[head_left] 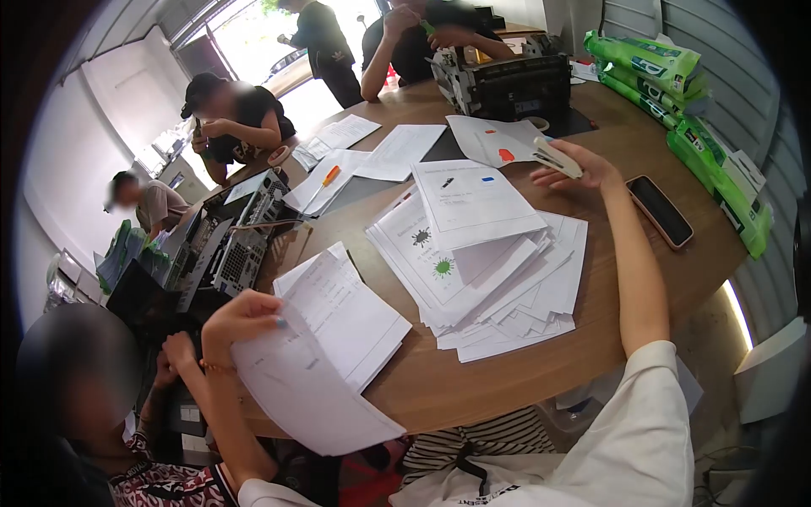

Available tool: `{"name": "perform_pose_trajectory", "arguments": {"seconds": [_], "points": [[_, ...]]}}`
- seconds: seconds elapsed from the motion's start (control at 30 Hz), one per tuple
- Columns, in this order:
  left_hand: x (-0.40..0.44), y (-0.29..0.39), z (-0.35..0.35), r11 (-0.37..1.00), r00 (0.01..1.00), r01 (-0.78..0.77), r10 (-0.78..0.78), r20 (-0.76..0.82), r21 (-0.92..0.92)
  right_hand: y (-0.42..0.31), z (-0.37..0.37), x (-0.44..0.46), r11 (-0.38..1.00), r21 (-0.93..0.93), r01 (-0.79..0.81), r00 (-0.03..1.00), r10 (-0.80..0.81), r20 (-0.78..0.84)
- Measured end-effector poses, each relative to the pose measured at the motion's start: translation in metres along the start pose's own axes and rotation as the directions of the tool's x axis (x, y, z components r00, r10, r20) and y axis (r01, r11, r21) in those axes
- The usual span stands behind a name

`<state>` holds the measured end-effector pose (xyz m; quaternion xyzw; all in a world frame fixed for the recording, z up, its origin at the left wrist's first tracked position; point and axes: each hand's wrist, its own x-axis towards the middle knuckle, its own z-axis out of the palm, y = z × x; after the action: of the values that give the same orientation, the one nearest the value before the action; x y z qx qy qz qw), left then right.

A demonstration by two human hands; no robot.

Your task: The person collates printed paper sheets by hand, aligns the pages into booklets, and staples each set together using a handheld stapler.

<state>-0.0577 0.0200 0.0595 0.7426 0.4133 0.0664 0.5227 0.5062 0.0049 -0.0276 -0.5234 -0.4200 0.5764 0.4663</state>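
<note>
Pinched in my left hand [245, 324] is a loose white sheet [317, 393], which hangs over the table's front edge. Beside it lies a stack of printed papers [365, 325], partly covered by the sheet. My right hand [583, 167] holds a pale stapler [557, 158] above the table, its fingers closed around it. Left of that hand is a large, uneven pile of papers [498, 296]. The top set [477, 207] carries small black and blue prints; a sheet under it shows black and green splatters. Behind, a sheet with red marks [490, 139] lies near the stapler.
A phone [659, 211] lies right of my right forearm, near green packages [718, 182]. An opened printer [507, 84] stands at the back. Left are opened computer cases [245, 228] and an orange screwdriver [325, 184] on papers. Several people are around the table, one close at my left.
</note>
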Motion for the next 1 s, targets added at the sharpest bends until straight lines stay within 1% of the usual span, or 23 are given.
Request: {"name": "perform_pose_trajectory", "arguments": {"seconds": [0.07, 0.1, 0.13, 0.17, 0.2, 0.23, 0.27, 0.33, 0.37, 0.4, 0.47, 0.5, 0.53, 0.6, 0.63, 0.67, 0.73, 0.77, 0.83, 0.87, 0.93, 0.97, 1.0], "points": [[0.0, 0.006, 0.004, 0.998, 0.997, -0.063, 0.064, -0.046, 0.009, 0.011, 0.012, 0.012, 0.948, 0.319, 0.01, 0.993, -0.047, 0.108], [0.004, 0.005, 0.011, 0.942, 0.95, -0.279, 0.242, -0.197, -0.189, 0.017, 0.014, 0.02, 0.916, 0.396, 0.058, 0.989, -0.107, 0.103], [0.007, 0.005, 0.018, 0.801, 0.851, -0.494, 0.366, -0.375, -0.339, 0.02, 0.017, 0.027, 0.917, 0.394, 0.056, 0.989, -0.106, 0.105], [0.011, 0.009, 0.022, 0.745, 0.812, -0.569, 0.443, -0.38, -0.349, 0.023, 0.02, 0.034, 0.923, 0.363, 0.125, 0.988, -0.151, 0.042], [0.015, 0.009, 0.016, 0.744, 0.812, -0.569, 0.441, -0.382, -0.35, 0.024, 0.025, 0.039, 0.926, 0.327, 0.192, 0.98, -0.196, -0.019], [0.019, 0.006, 0.008, 0.731, 0.821, -0.57, 0.498, -0.278, -0.375, 0.027, 0.031, 0.043, 0.933, 0.238, 0.27, 0.961, -0.277, -0.005], [0.022, 0.005, 0.003, 0.718, 0.816, -0.569, 0.552, -0.171, -0.401, 0.029, 0.033, 0.044, 0.934, 0.236, 0.269, 0.961, -0.276, -0.005], [0.026, 0.006, 0.012, 0.722, 0.805, -0.591, 0.553, -0.214, -0.36, 0.024, 0.052, 0.03, 0.862, 0.003, 0.506, 0.861, -0.506, -0.054], [0.028, 0.005, 0.013, 0.738, 0.814, -0.578, 0.551, -0.184, -0.349, 0.018, 0.057, 0.021, 0.846, -0.026, 0.533, 0.845, -0.531, 0.067], [0.03, 0.002, 0.013, 0.753, 0.823, -0.565, 0.547, -0.156, -0.337, 0.014, 0.051, 0.02, 0.846, -0.027, 0.532, 0.845, -0.529, 0.07], [0.03, -0.001, 0.014, 0.767, 0.832, -0.553, 0.529, -0.166, -0.326, 0.009, 0.032, 0.018, 0.869, -0.363, 0.336, 0.922, -0.223, 0.318], [0.03, -0.002, 0.013, 0.771, 0.842, -0.535, 0.52, -0.143, -0.346, 0.007, 0.034, 0.015, 0.847, -0.358, 0.392, 0.885, -0.242, 0.398], [0.029, -0.003, 0.013, 0.774, 0.851, -0.517, 0.511, -0.12, -0.366, 0.004, 0.034, 0.012, 0.849, -0.358, 0.388, 0.885, -0.236, 0.401], [0.026, -0.003, 0.015, 0.776, 0.855, -0.513, 0.5, -0.138, -0.367, -0.004, 0.035, 0.002, 0.767, -0.592, 0.247, 0.919, 0.009, 0.395], [0.025, -0.002, 0.017, 0.778, 0.857, -0.512, 0.492, -0.152, -0.364, -0.022, 0.049, -0.008, 0.69, -0.709, 0.15, 0.901, 0.2, 0.385], [0.024, -0.002, 0.018, 0.777, 0.859, -0.509, 0.489, -0.155, -0.369, -0.025, 0.053, -0.012, 0.688, -0.71, 0.147, 0.899, 0.207, 0.387], [0.023, -0.001, 0.019, 0.792, 0.872, -0.49, 0.451, -0.191, -0.364, -0.035, 0.065, -0.021, 0.638, -0.713, 0.292, 0.908, 0.05, 0.416], [0.023, -0.002, 0.017, 0.79, 0.872, -0.49, 0.449, -0.197, -0.368, -0.043, 0.072, -0.032, 0.636, -0.715, 0.291, 0.906, 0.056, 0.419], [0.024, -0.004, 0.012, 0.809, 0.882, -0.471, 0.437, -0.177, -0.352, -0.072, 0.106, -0.068, 0.255, -0.957, 0.14, 0.99, -0.02, 0.14], [0.024, -0.005, 0.011, 0.806, 0.884, -0.468, 0.431, -0.183, -0.361, -0.078, 0.112, -0.068, 0.25, -0.958, 0.142, 0.989, -0.01, 0.144], [0.022, -0.002, 0.012, 0.814, 0.885, -0.465, 0.42, -0.201, -0.349, -0.085, 0.118, -0.065, 0.204, -0.936, 0.285, 0.939, 0.135, 0.316], [0.023, -0.001, 0.012, 0.812, 0.88, -0.476, 0.435, -0.192, -0.339, -0.074, 0.116, -0.057, 0.2, -0.937, 0.286, 0.938, 0.144, 0.317], [0.024, -0.004, 0.008, 0.81, 0.881, -0.474, 0.432, -0.195, -0.346, -0.054, 0.113, -0.044, 0.031, -0.826, 0.563, 0.82, -0.139, 0.554]]}}
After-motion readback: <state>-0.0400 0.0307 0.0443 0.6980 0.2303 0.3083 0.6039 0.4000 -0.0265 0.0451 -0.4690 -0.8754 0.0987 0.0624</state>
